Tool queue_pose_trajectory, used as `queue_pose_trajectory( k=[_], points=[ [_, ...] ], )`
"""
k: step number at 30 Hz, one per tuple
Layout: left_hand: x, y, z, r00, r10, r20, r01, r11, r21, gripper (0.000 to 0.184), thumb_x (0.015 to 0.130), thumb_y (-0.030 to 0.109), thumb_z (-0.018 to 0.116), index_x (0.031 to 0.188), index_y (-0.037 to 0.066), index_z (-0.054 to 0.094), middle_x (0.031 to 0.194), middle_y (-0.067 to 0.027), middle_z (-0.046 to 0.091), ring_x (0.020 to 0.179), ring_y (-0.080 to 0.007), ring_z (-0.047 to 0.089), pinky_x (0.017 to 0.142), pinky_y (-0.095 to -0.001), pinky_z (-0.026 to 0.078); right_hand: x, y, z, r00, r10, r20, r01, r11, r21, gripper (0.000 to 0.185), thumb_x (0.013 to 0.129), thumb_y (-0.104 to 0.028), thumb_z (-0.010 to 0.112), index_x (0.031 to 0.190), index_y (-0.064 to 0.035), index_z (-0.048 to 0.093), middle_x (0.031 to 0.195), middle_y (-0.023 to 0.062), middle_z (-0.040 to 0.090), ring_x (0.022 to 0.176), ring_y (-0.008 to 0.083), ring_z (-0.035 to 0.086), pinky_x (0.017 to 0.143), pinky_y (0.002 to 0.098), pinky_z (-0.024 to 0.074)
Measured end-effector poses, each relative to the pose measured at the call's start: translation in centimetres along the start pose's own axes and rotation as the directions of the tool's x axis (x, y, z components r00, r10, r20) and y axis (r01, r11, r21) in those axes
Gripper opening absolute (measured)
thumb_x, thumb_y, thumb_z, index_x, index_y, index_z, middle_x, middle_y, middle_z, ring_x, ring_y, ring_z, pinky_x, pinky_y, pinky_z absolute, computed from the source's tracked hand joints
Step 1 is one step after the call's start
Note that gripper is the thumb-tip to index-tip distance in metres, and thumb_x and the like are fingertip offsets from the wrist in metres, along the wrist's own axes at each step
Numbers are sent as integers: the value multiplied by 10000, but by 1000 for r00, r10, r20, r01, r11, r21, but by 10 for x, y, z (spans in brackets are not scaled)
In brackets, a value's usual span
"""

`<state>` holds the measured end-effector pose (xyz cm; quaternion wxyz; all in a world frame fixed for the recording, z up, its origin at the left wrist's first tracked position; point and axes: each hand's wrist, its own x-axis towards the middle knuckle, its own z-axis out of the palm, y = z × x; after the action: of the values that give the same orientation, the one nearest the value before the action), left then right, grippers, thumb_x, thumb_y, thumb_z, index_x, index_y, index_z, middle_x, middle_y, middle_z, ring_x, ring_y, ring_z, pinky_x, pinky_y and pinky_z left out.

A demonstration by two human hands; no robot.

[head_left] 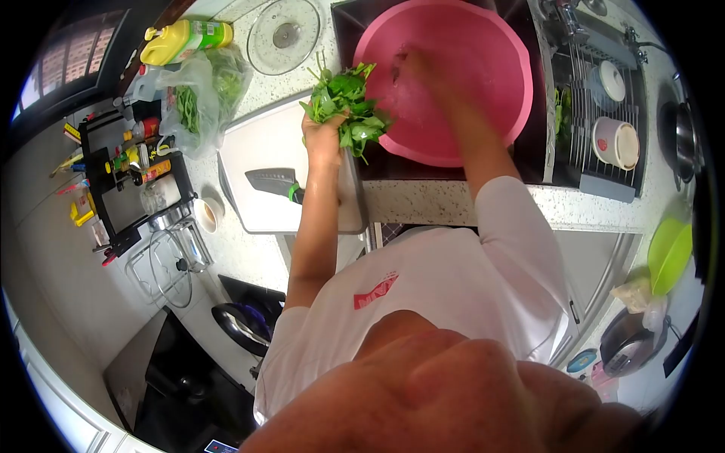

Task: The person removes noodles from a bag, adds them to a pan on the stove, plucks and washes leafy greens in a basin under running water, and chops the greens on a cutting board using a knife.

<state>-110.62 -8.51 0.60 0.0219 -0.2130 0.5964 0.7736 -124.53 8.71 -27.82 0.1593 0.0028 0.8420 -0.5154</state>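
My left hand (323, 137) is closed around a bunch of leafy greens (341, 98), held over the edge between the cutting board and the basin. Inside the large pink basin (483, 68) my right hand (414, 66) reaches down into what looks like water; its fingers are blurred, and I cannot make out whether they hold anything. Below my left hand lies the white cutting board (253, 151). A knife (272, 181) with a dark blade and a black and green handle rests on it, close to my left forearm.
A glass lid (285, 35), a yellow bottle (192, 41) and a plastic bag of greens (200, 102) are at the upper left. The basin sits over the dark sink, with a dish rack (593, 113) holding bowls to its right. A cup (207, 215) stands left of the board.
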Motion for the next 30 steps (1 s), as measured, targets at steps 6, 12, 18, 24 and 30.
queue_pose_trajectory(
  k=[6, 12, 18, 24, 30],
  points=[
    [2, 5, 1, 999, -41, -20, 42, 998, 40, 417, 739, -155, 558, 1127, -8, 520, 1003, -101, 616, 864, -187, 609, 753, -293, 505, -72, -44, 40, 977, 134, 166, -210, 480, 852, 205, 866, -201, 561, 1004, -52, 592, 897, 115, 630, 816, 223, 621, 687, 365, 510],
    [11, -13, 23, 999, 16, -28, -18, 996, -82, 414, 739, -166, 538, 1120, -3, 524, 990, -108, 617, 861, -215, 612, 766, -312, 509, -95, -90, -54, 875, 161, 456, -478, 437, 762, 240, 874, -145, 549, 1084, -29, 556, 996, 97, 613, 834, 227, 621, 744, 339, 510],
    [14, -49, 79, 996, 78, -37, -79, 996, -34, 471, 700, -176, 516, 1134, 7, 520, 1024, -120, 617, 917, -215, 601, 792, -304, 494, -156, -152, -150, 966, -105, 236, -154, 499, 853, 295, 921, -235, 458, 1099, -22, 557, 1030, 105, 603, 929, 202, 592, 826, 340, 478],
    [-20, -69, 150, 985, 80, 154, -51, 981, -185, 437, 771, -25, 654, 1149, 70, 457, 1027, -65, 588, 898, -168, 593, 775, -299, 496, -213, -181, -171, 983, 7, 183, -173, 358, 918, 474, 957, -378, 353, 1227, -9, 478, 1146, 104, 557, 1038, 198, 524, 938, 339, 397],
    [-19, -74, 170, 967, 122, 222, -100, 989, -105, 333, 778, -52, 643, 1074, 55, 533, 935, -56, 617, 823, -168, 617, 699, -288, 526, -217, -138, -202, 946, -165, 279, -236, 237, 942, 655, 945, -513, 287, 1341, 3, 358, 1263, 109, 479, 1152, 185, 451, 1010, 312, 312]
  ],
)
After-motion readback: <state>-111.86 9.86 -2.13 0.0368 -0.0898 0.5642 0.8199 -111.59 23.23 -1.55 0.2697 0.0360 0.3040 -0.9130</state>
